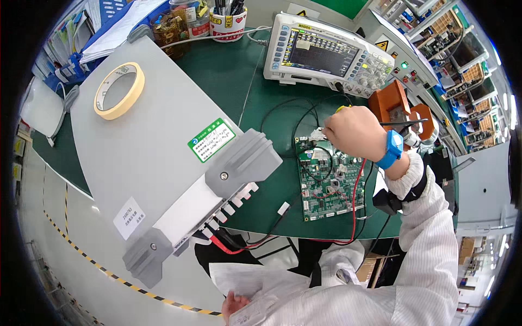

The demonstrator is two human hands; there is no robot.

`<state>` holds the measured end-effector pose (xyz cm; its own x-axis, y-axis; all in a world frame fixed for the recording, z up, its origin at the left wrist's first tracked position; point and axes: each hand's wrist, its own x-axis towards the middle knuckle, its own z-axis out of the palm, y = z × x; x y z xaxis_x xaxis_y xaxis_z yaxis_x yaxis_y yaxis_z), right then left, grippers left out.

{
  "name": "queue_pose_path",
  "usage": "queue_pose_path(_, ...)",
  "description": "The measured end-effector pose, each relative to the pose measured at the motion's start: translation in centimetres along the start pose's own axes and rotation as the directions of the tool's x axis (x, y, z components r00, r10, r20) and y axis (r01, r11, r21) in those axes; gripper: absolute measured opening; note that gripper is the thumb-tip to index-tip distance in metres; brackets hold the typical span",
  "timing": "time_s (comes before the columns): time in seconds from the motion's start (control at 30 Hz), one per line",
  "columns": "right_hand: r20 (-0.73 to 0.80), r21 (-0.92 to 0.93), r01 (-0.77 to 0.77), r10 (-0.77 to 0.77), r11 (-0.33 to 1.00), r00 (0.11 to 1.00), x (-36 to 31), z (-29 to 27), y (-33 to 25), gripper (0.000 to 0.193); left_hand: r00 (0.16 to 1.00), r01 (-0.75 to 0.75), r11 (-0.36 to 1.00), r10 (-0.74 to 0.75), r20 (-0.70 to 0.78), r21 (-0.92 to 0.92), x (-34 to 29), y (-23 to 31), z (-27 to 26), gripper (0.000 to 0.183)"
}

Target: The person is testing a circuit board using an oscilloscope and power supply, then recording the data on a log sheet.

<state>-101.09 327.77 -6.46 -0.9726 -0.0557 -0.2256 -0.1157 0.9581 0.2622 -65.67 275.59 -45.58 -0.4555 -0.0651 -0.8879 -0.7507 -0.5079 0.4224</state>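
Note:
My right hand, with a blue wrist strap, is closed over the far edge of a green circuit board. Its fingertips are hidden beneath it, so what they grip cannot be made out; a small yellow piece shows just beyond the knuckles. Black cables loop around the board's far left corner, and a red lead runs down its right side. Low in the picture, my left hand hangs near the lap, off the table. Its fingers are mostly hidden by the white sleeve.
An oscilloscope stands behind the board. Left of the board, a large grey instrument carries a roll of masking tape; leads hang from its near end. An orange metal part sits right of the oscilloscope. A pen cup and jars stand behind.

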Motion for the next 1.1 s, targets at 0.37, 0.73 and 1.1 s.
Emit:
queue_pose_path(0.37, -0.195, 0.296, -0.161, 0.224, 0.942, 0.955, -2.3, -2.8, -0.9, 0.034, 0.982, 0.016, 0.905, 0.066, -0.178, 0.424, -1.4, 0.1, 4.5, 0.016)
queue_pose_path(0.73, -0.161, -0.203, 0.2, -0.234, 0.959, 0.959, -0.2, -2.3, 0.6, 0.003, 0.995, 0.013, 0.835, 0.042, -0.087, 0.55, -0.9, 2.6, 7.7, 0.016)
queue_pose_path(1.1, -0.003, -0.381, 0.256, -0.279, 0.889, 0.96, 0.7, -1.0, -1.0, 0.005, 0.997, -0.042, 0.785, 0.07, -0.021, 0.618, -1.6, 1.7, 6.5, 0.016)
